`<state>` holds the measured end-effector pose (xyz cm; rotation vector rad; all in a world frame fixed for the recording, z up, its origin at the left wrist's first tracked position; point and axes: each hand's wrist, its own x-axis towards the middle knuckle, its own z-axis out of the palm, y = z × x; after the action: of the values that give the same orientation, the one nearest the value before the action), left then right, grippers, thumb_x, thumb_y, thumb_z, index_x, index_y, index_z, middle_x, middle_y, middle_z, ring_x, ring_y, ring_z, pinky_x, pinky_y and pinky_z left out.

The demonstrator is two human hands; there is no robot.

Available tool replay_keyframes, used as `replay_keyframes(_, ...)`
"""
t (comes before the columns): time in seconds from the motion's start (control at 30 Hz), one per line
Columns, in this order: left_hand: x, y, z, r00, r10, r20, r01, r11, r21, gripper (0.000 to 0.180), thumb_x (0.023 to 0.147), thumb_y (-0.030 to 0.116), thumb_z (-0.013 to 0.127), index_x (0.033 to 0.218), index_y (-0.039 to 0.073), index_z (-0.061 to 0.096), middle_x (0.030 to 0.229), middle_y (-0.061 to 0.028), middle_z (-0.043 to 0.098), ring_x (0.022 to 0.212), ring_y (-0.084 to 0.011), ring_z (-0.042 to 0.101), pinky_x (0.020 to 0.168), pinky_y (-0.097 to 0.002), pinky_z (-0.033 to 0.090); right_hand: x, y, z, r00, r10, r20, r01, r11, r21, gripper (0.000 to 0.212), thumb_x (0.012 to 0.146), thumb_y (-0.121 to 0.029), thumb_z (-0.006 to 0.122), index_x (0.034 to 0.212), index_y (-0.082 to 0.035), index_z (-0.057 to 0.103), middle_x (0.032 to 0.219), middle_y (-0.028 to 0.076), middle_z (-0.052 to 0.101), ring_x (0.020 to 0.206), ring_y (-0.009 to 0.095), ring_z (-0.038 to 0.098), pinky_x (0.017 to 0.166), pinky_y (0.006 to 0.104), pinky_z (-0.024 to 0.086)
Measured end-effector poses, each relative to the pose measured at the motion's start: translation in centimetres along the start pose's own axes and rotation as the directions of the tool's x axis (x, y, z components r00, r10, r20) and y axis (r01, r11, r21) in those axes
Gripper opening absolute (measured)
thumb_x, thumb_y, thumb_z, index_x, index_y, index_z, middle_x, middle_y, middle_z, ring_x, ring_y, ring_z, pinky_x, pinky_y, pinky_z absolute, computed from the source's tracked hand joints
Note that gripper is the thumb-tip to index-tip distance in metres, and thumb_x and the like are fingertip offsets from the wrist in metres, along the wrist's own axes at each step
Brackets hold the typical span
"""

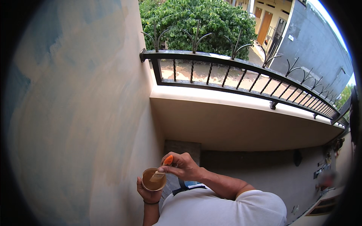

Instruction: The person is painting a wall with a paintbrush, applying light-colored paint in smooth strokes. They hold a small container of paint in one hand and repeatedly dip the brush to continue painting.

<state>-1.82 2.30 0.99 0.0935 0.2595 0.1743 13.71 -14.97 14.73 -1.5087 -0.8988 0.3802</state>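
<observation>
Right fingers: the right hand (183,165) pinches a paintbrush (161,171) by its orange handle, thumb and fingertips closed tight around it; the bristle end dips into the cup.
Left fingers: the left hand (149,192) cups a small round container of tan paint (154,179) from below, fingers curled around its wall and base.
Position of the cup: in front of the person's chest, just beside the wall, held upright as far as I can see.
Handling, brush: I judge it light and stiff in the handle, soft at the bristles; the handle is the right place to hold, and wet paint may make it slippery.
Handling, cup: probably light, thin-walled and open on top, so it can spill if tilted; holding from under the base seems safest.
Wall: a large plastered wall (75,113) on the left, patchy tan with bluish areas.
Further out: a low balcony parapet (241,113) with a black iron railing (233,71), and a green bush (200,22) beyond.
</observation>
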Motion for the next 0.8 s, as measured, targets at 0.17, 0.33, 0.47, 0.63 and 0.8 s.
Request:
replay_keyframes(0.17,-0.1,-0.2,0.2,0.991,-0.012,0.134,0.015,1.000,-0.023,0.065,0.104,0.056,0.045,0.139,0.003,0.061,0.141,-0.0188,0.063,0.133,-0.0369,0.058,0.112,-0.0551,0.045,-0.1,0.3,0.0,1.000,-0.018,-0.003,0.018,0.987,0.159,0.024,0.097,-0.024,0.076,0.101,-0.003,0.066,0.079,0.006,0.074,0.076,0.010,0.071,0.065,0.0258,0.058)
replay_keyframes(0.33,-0.2,-0.3,0.3,0.992,-0.013,0.129,0.017,0.999,-0.029,0.065,0.104,0.056,0.045,0.138,0.003,0.061,0.141,-0.0194,0.063,0.132,-0.0377,0.059,0.112,-0.0553,0.045,-0.2,-0.1,-0.9,0.995,0.004,0.096,-0.024,0.978,0.208,0.021,0.097,-0.023,0.076,0.104,-0.004,0.070,0.084,0.006,0.075,0.078,0.011,0.071,0.067,0.0263,0.058)
replay_keyframes(0.47,-0.2,-0.4,0.2,0.994,-0.003,0.108,0.003,1.000,0.001,0.066,0.104,0.056,0.046,0.138,0.002,0.062,0.139,-0.0201,0.064,0.131,-0.0380,0.060,0.112,-0.0552,0.045,-0.3,0.4,-1.1,0.993,-0.020,0.120,-0.007,0.975,0.223,0.022,0.097,-0.024,0.077,0.106,-0.004,0.072,0.086,0.006,0.076,0.078,0.014,0.072,0.069,0.0291,0.059)
replay_keyframes(0.63,-0.2,-0.4,0.0,0.996,-0.027,0.089,0.029,0.999,-0.023,0.064,0.104,0.057,0.045,0.140,0.005,0.060,0.139,-0.0198,0.064,0.127,-0.0389,0.062,0.103,-0.0569,0.051,-0.4,0.5,-1.1,0.992,-0.041,0.124,0.018,0.983,0.182,0.025,0.098,-0.027,0.075,0.109,-0.004,0.073,0.084,0.006,0.076,0.077,0.015,0.072,0.069,0.0309,0.059)
replay_keyframes(0.8,-0.8,-0.8,0.8,0.999,0.044,-0.008,-0.044,0.998,-0.050,0.062,0.104,0.057,0.042,0.144,0.012,0.056,0.142,-0.0191,0.061,0.124,-0.0409,0.064,0.085,-0.0600,0.063,-0.4,-0.4,-0.9,0.993,0.075,0.089,-0.097,0.955,0.280,0.024,0.101,-0.026,0.072,0.110,-0.004,0.073,0.080,0.004,0.074,0.070,0.009,0.068,0.064,0.0259,0.057)
